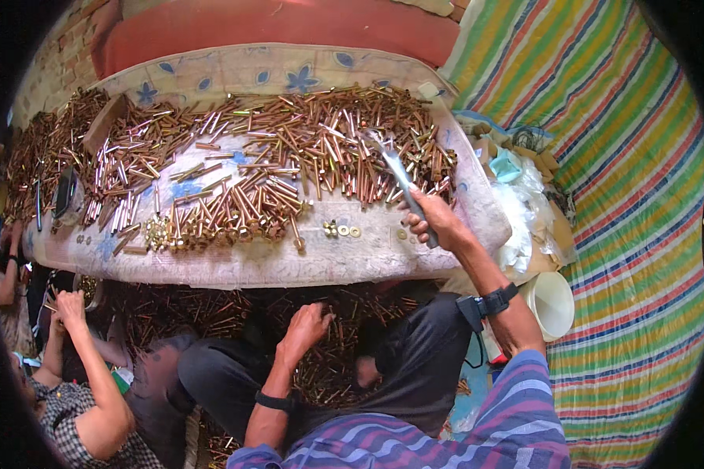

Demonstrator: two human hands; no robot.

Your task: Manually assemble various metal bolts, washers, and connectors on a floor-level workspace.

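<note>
My right hand (436, 221) grips the handle end of a long, flat grey metal bar (401, 173). Its far end reaches into the heap of copper-coloured bolts (352, 152) on the table's right side. Lower down, in front of the table edge and over my lap, my left hand (305, 330) is closed with the fingers curled; what it holds, if anything, is hidden. Nearer the front, a group of bolts (246, 211) lies with their heads toward me, with small nuts (158, 233) at its left. A few washers (344, 230) lie beside it.
A pale cloth with blue flowers covers the table (383, 262). More bolts (332, 367) lie beneath it, around my legs. At left, a co-worker's hands (70, 307) are held together near a bowl. A white bucket (549, 305) and plastic bags (516, 211) stand at right.
</note>
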